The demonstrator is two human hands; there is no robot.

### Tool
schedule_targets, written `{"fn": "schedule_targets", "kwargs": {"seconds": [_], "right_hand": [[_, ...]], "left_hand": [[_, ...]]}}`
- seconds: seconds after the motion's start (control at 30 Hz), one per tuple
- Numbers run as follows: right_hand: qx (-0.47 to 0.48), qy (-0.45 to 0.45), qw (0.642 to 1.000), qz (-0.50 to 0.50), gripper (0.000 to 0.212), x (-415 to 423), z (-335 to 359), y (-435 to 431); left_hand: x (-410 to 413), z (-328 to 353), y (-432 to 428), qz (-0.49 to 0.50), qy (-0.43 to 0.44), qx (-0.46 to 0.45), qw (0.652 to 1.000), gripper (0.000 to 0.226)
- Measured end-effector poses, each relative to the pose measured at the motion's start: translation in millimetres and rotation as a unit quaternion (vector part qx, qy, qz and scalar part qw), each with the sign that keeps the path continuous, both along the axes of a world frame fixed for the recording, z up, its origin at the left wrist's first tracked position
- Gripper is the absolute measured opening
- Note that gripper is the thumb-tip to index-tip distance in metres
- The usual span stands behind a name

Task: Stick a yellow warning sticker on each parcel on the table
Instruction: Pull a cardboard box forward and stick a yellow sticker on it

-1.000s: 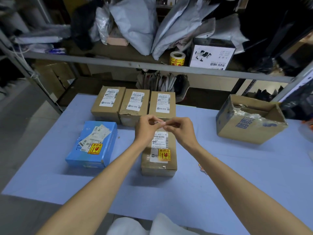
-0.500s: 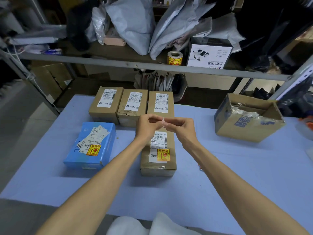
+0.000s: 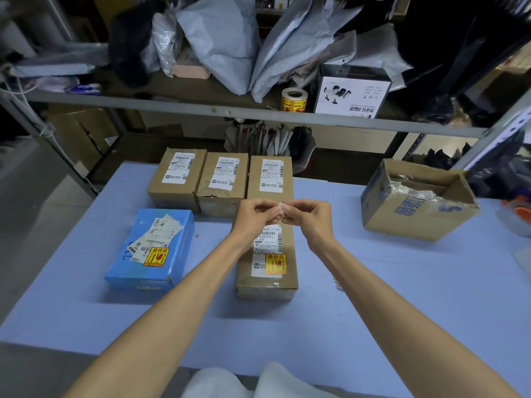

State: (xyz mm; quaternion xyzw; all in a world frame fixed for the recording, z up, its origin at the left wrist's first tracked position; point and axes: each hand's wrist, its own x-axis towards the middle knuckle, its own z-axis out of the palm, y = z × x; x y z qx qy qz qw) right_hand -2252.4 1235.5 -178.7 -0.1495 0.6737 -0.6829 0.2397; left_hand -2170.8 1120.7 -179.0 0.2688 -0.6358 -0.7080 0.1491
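One pale slip [image 3: 281, 209], pinched between left hand [image 3: 253, 222] and right hand [image 3: 314, 222] fingers [image 3: 297, 207]

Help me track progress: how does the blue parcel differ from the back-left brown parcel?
The blue parcel carries a yellow warning sticker; the back-left brown parcel has none. The blue parcel lies alone, nearer the person; the brown one sits in the far row against a neighbouring parcel. Both lie flat on the table with white labels.

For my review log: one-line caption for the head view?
Left hand and right hand pinch a pale slip above a stickered brown parcel; three sticker-free parcels behind.
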Motion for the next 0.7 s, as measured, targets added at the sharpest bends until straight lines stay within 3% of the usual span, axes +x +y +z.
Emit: {"fn": "schedule_targets", "kwargs": {"seconds": [0.17,0.33,0.53,0.7], "right_hand": [[0.047,0.025,0.999,-0.004,0.016,-4,-2,-1],[0.023,0.006,1.000,-0.006,0.012,-2,0,-3],[0.010,-0.001,0.999,0.036,0.020,1,2,-3],[0.054,0.101,0.991,0.071,0.021,-3,5,-2]], "left_hand": [[2,-2,3,0.001,-0.001,-0.024,1.000,0.016],[-3,2,3,0.007,-0.003,-0.048,0.999,0.010],[-7,-1,-1,0.026,-0.006,-0.181,0.983,0.010],[-10,-2,1,0.055,-0.005,-0.159,0.986,0.008]]}}
